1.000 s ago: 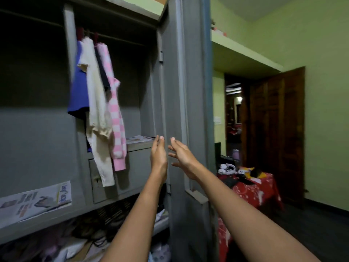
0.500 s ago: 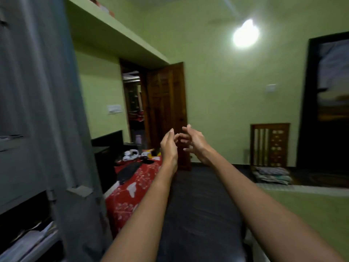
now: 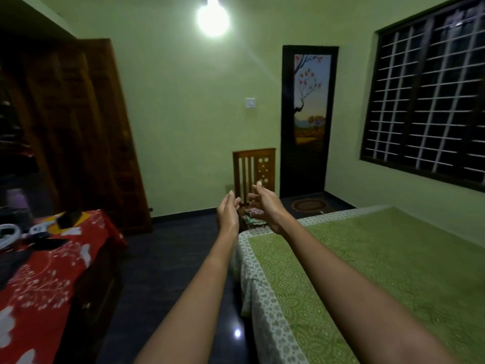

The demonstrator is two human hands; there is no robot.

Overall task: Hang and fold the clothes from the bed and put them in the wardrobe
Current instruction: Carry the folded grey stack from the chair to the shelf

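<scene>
**A:** Green printed cotton fills most of the right side. It is the spread on the bed (image 3: pixel 367 271), with a pale patterned border. The bed's left edge runs from the bottom of the view up toward the hands.

**B:** And the hands themselves?

**A:** Both are raised out in front, over the bed's far corner. The left hand (image 3: pixel 227 214) and right hand (image 3: pixel 265 206) face each other, near but apart. Their fingers are loosely bent and hold nothing.

**B:** Where are the clothes?

**A:** A small heap of patterned cloth (image 3: pixel 252 219) shows between and just below the hands. It sits under the back of a wooden chair (image 3: pixel 254 169) that stands against the far wall (the hands hide part of it, so I cannot tell whether it lies on the seat or on the floor).

**B:** What is on the left?

**A:** A tabletop (image 3: pixel 52 285) draped in red cloth with white flowers. On it are white headphones (image 3: pixel 8 236), and a purple bottle (image 3: pixel 17 200) stands at its far end. Behind it is a brown wooden door (image 3: pixel 86 132).

**B:** Any room to move?

**A:** A lane of dark, glossy floor (image 3: pixel 168 258) runs between the tabletop's edge and the bed's edge, and it widens toward the far wall. Beyond the bed's corner a round mat (image 3: pixel 309 205) lies before a dark painted door (image 3: pixel 309 101) showing a tree. A barred window (image 3: pixel 425 95) fills the right wall above the bed. A lit bulb (image 3: pixel 213 19) glares high on the green wall.
</scene>
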